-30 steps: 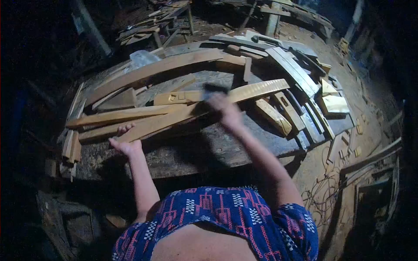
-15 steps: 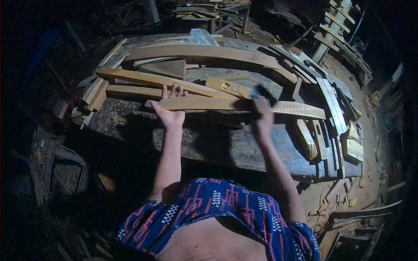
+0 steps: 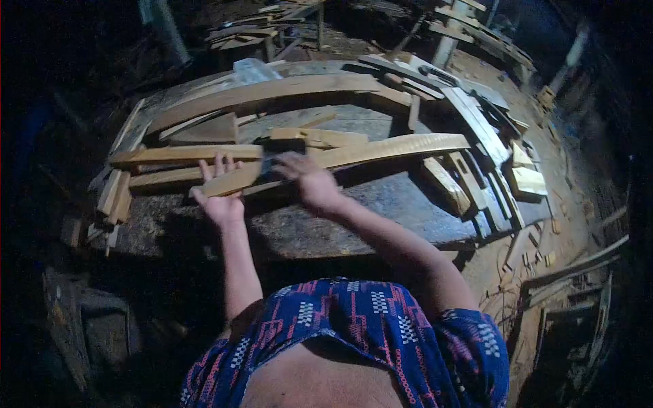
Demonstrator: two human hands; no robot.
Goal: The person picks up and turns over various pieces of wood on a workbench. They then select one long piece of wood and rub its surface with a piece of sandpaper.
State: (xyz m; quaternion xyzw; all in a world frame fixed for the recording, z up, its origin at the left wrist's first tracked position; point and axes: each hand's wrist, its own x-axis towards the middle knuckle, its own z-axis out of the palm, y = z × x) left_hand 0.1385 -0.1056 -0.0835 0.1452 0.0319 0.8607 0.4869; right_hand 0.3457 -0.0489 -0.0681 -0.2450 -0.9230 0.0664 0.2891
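Observation:
A long, gently curved wooden piece (image 3: 401, 147) lies across the bench, its right end raised and showing fine ripples along the surface. My left hand (image 3: 224, 204) grips its left end, thumb on the near side and fingers up on the far side. Over the left part of the wood, my right hand (image 3: 311, 182) presses a dark pad (image 3: 282, 145); blur hides whether it is sandpaper or a block. Just behind lies a pale wooden block (image 3: 333, 139), partly covered by the pad. Two wooden bars (image 3: 187, 154) extend left past my left hand.
The worn workbench (image 3: 326, 234) carries a wide curved board (image 3: 272, 88) at the back and a clear plastic bag (image 3: 252, 70). Wood blocks (image 3: 447, 185) and long strips (image 3: 476, 122) crowd the right side. More scrap wood (image 3: 252, 34) is piled on a stand behind.
My right hand has swept left along the curved piece with the dark pad, close to my left hand. The left hand keeps its hold. The whole view has shifted.

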